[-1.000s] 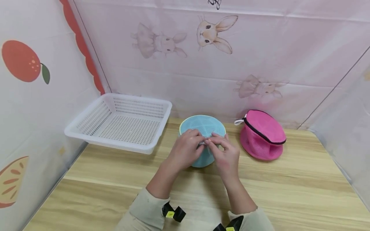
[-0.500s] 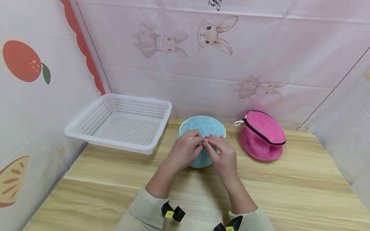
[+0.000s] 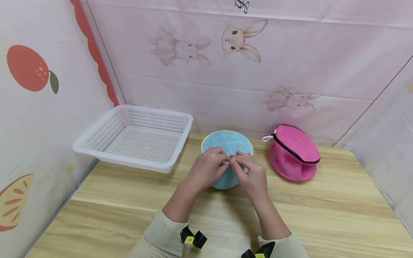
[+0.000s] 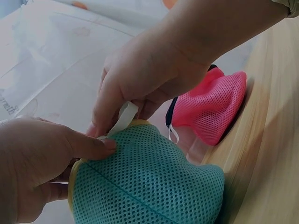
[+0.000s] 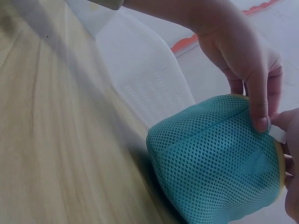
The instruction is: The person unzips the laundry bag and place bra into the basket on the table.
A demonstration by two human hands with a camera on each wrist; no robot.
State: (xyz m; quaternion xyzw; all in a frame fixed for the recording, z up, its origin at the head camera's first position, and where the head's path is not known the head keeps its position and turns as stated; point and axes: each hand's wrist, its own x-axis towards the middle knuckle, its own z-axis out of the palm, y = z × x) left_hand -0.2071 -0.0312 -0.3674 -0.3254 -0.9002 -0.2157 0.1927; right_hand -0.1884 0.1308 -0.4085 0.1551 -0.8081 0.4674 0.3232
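Note:
A blue-green mesh laundry bag [image 3: 227, 139] with yellow trim stands upright on the table. My left hand [image 3: 208, 166] pinches its near rim, the thumb lying on the mesh in the left wrist view. Close beside it, my right hand [image 3: 255, 179] pinches the same rim with thumb and fingers, and the fingertips of both hands almost meet. A white fabric loop [image 4: 125, 117] sticks up between the hands in the left wrist view. A tiny yellowish ring [image 3: 233, 158] shows at the right fingertips; what it belongs to is unclear. Fingers hide any zipper pull.
To the left stands a white perforated plastic basket [image 3: 145, 145]. A pink mesh bag [image 3: 293, 154] with black trim and a white loop sits at the right. Printed cloth walls [image 3: 180, 86] close off the back and sides of the wooden table [image 3: 338, 200].
Both hands stay at the bag's rim with only small finger movements. The right fingers have drawn closer together around the tiny ring. The bag, basket and pink bag keep their places.

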